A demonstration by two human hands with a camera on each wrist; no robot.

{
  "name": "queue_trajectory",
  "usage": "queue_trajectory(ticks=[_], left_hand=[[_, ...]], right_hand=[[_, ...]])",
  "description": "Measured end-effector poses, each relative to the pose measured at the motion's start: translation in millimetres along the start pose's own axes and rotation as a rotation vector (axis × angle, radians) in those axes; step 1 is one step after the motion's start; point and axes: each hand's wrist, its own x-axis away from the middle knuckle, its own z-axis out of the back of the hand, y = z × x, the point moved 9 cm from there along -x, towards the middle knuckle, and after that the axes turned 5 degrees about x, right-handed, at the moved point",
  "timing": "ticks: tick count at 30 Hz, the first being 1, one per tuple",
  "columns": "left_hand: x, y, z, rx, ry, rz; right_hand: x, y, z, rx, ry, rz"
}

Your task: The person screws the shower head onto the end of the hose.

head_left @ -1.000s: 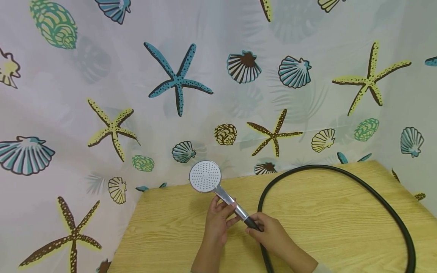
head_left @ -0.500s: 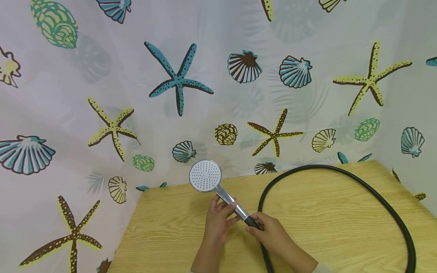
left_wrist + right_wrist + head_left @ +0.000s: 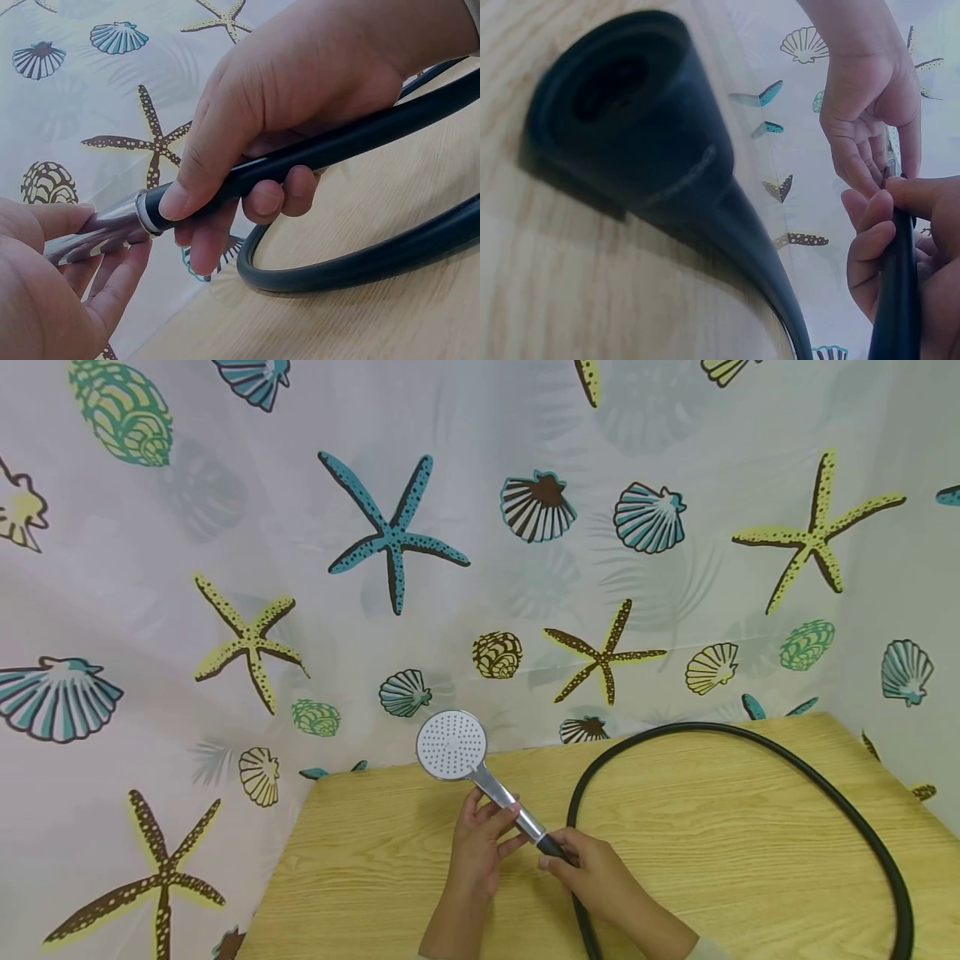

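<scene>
A chrome shower head with a round, dotted white face is held tilted above the table, its face toward the head camera. My left hand grips its silver handle between thumb and fingers. Just below, my right hand wraps round the black end of the hose, where it meets the handle at a pale ring. In the left wrist view the handle and hose end lie in one line, with only a thin ring between them. The threads, if any, are hidden.
The black hose loops across the wood-grain table to the right. Its wide black free end lies on the wood in the right wrist view. A white curtain printed with shells and starfish hangs behind and at both sides.
</scene>
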Motion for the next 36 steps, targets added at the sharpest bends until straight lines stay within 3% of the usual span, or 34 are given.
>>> queue_trajectory(ticks=[14,24,36], left_hand=[[-1.3,0.5,0.5,0.013,0.01,0.0],[0.4,1.5,0.7,-0.001,0.002,-0.007],[1.0,1.9,0.3,-0.001,0.005,-0.004]], right_hand=[[1.8,-5.2,-3.4,0.017,-0.046,0.06],[1.0,-1.2,-0.6,0.05,-0.01,0.002],[0.9,-1.0,1.0,0.006,0.014,-0.008]])
